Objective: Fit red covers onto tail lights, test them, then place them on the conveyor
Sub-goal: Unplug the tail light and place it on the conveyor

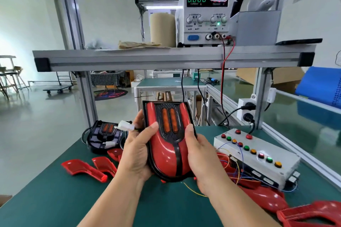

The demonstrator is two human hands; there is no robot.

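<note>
tail light (168, 142) held above bench (55, 199), red covers (159, 155) on | left hand (135, 153), right hand (201, 155): fingers clamped round its edges | risk: uneven thumb pressure may leave a cover unseated; loose connector (125, 126) may snag

- The left hand (135, 153) grips the left edge of a red and black plastic tail light (164, 155). Its thumb lies across the front and its fingers (138, 119) curl round behind.
- The right hand (203, 155) grips the right edge, thumb pressed on the front, the other fingers wrapped behind and mostly hidden.
- The bare left forearm (110, 202) and right forearm (238, 204) rise from the lower edge and converge, wrists about level.
</note>
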